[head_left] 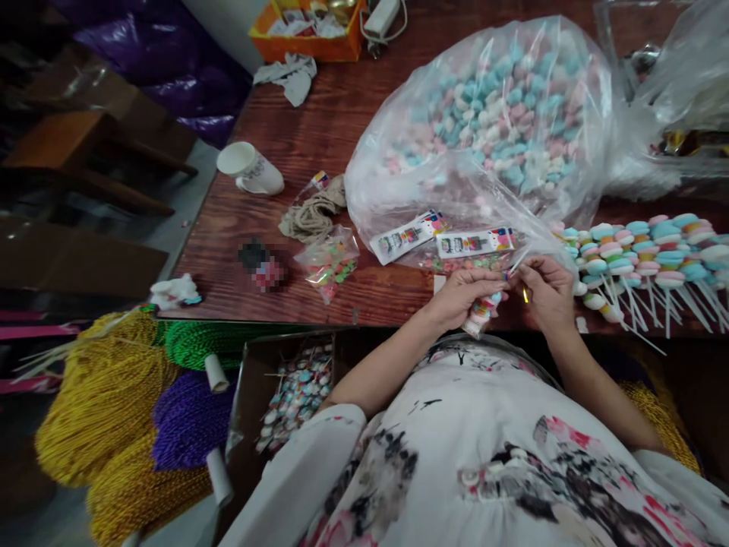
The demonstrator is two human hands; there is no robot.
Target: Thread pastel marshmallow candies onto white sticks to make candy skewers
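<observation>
Close to the table's front edge, my left hand [459, 295] is closed around a marshmallow skewer [480, 315] in a clear wrapper, its candy end pointing down toward my lap. My right hand [550, 292] pinches a short gold twist tie [525, 295] beside the white stick, at the neck of the wrapper. Just beyond my hands lie printed label cards [475, 242] and a clear packet of small red and green candies [456, 263]. To the right of my right hand is a pile of marshmallow skewers [643, 254] with white sticks.
A large clear bag of pastel marshmallows [512, 114] fills the back middle. Left on the table [319, 114] are a white mug [259, 175], beige cord [313, 216] and a candy packet [333, 262]. Below stand a box of wrapped skewers [301, 387] and yellow cord bundles [108, 395].
</observation>
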